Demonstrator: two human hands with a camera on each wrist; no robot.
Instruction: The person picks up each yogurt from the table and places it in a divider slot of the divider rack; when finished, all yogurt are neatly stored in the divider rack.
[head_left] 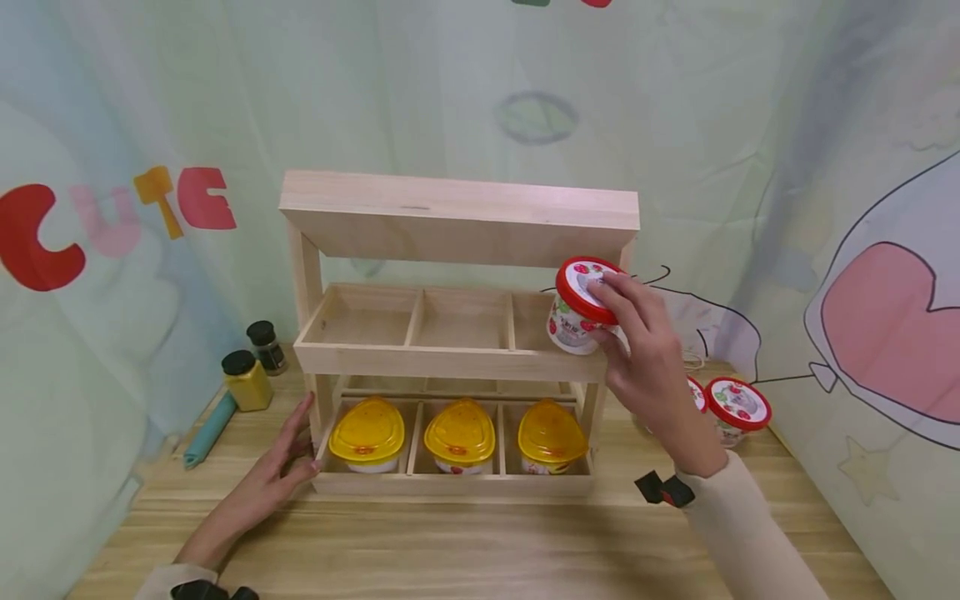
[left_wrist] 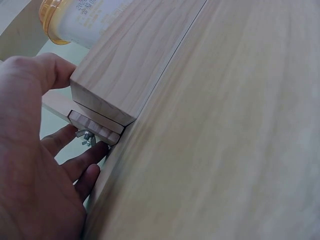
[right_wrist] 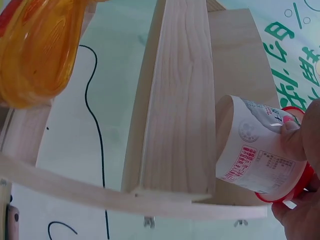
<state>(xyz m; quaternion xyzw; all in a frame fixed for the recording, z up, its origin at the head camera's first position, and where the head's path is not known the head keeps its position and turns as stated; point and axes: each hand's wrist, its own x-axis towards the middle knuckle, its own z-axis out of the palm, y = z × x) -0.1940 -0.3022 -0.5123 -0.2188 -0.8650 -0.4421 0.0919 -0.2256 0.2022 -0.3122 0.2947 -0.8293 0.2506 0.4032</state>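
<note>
A two-tier wooden rack (head_left: 450, 363) stands on the table. My right hand (head_left: 648, 362) grips a white cup (head_left: 572, 327) with a red-rimmed lid, fingers over the lid and thumb at its side. The cup is slightly tilted at the upper tier's right compartment; in the right wrist view its base (right_wrist: 226, 135) overlaps the tray's front board (right_wrist: 180, 100). My left hand (head_left: 266, 471) rests against the rack's lower left end. In the left wrist view its thumb touches the lower tray's corner (left_wrist: 102, 100), and its extended fingers lie by a wing nut (left_wrist: 87, 137).
Three yellow-lidded tubs (head_left: 460, 429) sit in the lower compartments, one in each. Two more red-lidded cups (head_left: 738, 408) stand on the table at right, one partly hidden by my right arm. At left are a yellow jar (head_left: 247, 383), a dark-capped bottle (head_left: 267, 350) and a teal stick-shaped item (head_left: 210, 431).
</note>
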